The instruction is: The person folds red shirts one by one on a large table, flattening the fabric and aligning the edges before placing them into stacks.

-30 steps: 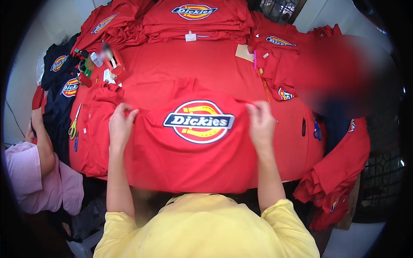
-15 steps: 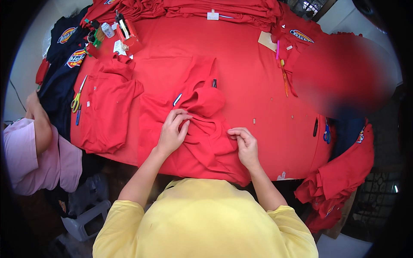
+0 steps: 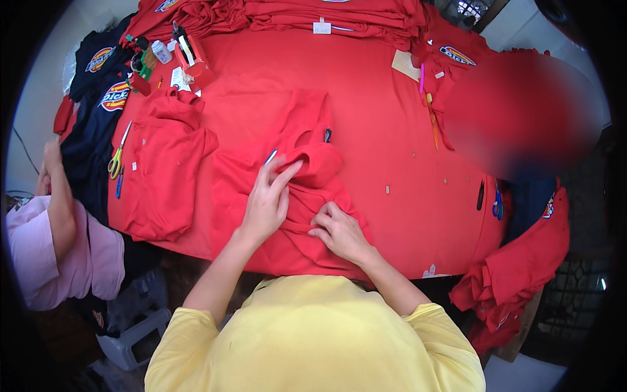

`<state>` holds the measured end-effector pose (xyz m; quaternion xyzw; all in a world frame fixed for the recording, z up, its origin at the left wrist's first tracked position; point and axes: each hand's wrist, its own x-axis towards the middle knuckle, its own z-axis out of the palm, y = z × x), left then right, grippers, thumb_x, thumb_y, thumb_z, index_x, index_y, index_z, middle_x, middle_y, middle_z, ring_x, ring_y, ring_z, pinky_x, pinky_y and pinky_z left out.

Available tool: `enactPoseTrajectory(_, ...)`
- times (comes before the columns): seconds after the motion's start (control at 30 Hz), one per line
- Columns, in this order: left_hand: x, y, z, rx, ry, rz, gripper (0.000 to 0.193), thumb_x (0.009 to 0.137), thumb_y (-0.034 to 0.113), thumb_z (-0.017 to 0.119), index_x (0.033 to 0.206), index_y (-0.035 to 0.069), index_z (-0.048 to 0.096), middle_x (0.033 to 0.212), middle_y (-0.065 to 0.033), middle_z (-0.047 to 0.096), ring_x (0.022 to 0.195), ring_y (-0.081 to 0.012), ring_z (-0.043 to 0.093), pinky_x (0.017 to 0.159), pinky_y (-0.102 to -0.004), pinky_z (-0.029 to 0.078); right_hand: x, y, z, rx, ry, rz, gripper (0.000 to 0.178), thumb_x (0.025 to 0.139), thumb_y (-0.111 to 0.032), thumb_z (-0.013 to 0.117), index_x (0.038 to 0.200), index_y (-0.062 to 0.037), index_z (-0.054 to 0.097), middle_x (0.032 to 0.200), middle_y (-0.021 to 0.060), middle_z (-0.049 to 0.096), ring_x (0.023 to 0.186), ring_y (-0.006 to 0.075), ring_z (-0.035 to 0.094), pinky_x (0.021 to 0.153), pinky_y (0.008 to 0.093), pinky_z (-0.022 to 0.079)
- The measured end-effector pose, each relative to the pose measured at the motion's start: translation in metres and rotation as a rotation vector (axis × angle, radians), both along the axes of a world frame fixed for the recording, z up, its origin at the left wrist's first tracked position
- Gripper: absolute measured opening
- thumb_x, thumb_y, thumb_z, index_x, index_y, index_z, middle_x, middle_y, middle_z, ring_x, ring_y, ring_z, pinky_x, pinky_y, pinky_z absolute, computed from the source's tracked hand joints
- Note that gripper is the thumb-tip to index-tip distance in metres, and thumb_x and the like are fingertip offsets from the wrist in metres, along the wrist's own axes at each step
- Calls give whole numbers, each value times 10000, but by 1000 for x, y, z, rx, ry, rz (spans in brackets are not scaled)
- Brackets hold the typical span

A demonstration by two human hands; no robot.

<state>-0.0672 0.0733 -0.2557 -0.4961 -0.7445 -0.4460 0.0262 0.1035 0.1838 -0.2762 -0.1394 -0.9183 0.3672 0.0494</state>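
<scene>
In front of me on the red-covered table lies a rumpled red shirt (image 3: 297, 251), its neck opening facing away and a small dark label at it. My left hand (image 3: 266, 201) rests on the cloth just below the neck opening, fingers stretched out and apart. Beside it, my right hand (image 3: 341, 234) has its fingers curled, with thumb and fingertips pinching a fold of the same shirt. Part of a white-and-blue mark on the shirt shows above my left fingertips.
A folded red shirt (image 3: 166, 176) lies at left, near yellow-handled scissors (image 3: 117, 153). Behind are a red tape dispenser (image 3: 194, 62) and red garment stacks (image 3: 339, 16). A co-worker's arm (image 3: 60, 196) is at left; at right, a blurred red round area and blue-handled snips (image 3: 498, 206).
My right hand has moved left and inward from the shirt's right edge to its middle. My left hand has shifted slightly, its fingers reaching farther toward the neck opening.
</scene>
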Motion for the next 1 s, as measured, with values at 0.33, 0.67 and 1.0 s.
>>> enactPoseTrajectory(0.33, -149, 105, 13, -76, -300, -139, 129, 863, 52, 660, 989, 31, 677, 935, -74, 662, 877, -182, 635, 782, -293, 508, 57, 2, 90, 237, 40, 162, 132, 817, -157, 695, 893, -50, 678, 959, 88, 572, 889, 262, 557, 788, 382, 457)
enactPoseTrajectory(0.67, -142, 119, 9, 162, -1073, -308, 182, 910, 52, 642, 1089, 24, 633, 1017, -21, 637, 934, -92, 598, 859, -243, 486, 56, -2, 88, 85, -1, 247, 179, 802, -182, 711, 832, -14, 657, 956, 107, 573, 917, 287, 562, 826, 373, 465)
enactPoseTrajectory(1.0, -121, 68, 82, 33, -448, -365, 576, 901, 257, 668, 1393, 38, 465, 1430, -157, 464, 1327, -291, 437, 1059, -403, 389, 111, 104, 19, -128, 183, -845, 135, 940, -139, 604, 884, -24, 562, 1003, 68, 601, 848, 136, 581, 742, 243, 457)
